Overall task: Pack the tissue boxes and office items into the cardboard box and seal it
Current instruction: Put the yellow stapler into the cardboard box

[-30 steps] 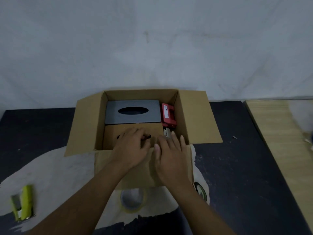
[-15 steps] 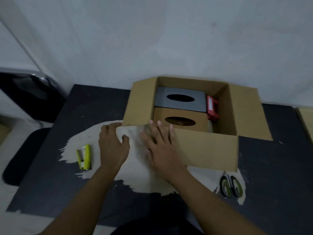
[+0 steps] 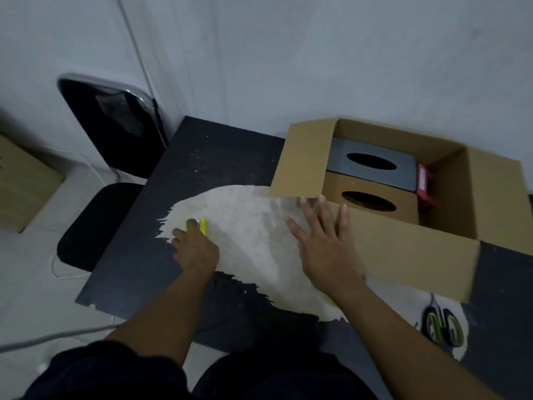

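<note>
- Two tissue boxes are already seated in the cardboard box (image 3: 409, 249): a grey tissue box (image 3: 372, 166) at the back and a brown tissue box (image 3: 372, 203) in front of it, with a red item (image 3: 424, 183) wedged at their right.
- One yellow-green stapler (image 3: 199, 225) lies on the counter (image 3: 202, 157), well left of the carton; it is judged small, rigid and fairly light, with smooth, possibly slippery sides, so it is best pinched across its body.
- The left hand (image 3: 196, 249) is laid over the stapler with fingers curled down onto it; whether the grip is fully closed round it cannot be told.
- The right hand (image 3: 326, 238) is spread flat, fingers straight, pressed against the carton's near wall, holding nothing.
- The carton is judged stiff but light, and likely to slide if pushed; its flaps are open and unsealed.
- Green-handled scissors (image 3: 442, 324) lie at the counter's near edge, in front of the carton.
- The counter is dark, with a large pale patch (image 3: 248, 241) where its surface is worn away.
- A black chair (image 3: 109, 131) stands at the left against a pale wall (image 3: 288, 53), and another carton (image 3: 26, 183) sits on the floor beyond it.
</note>
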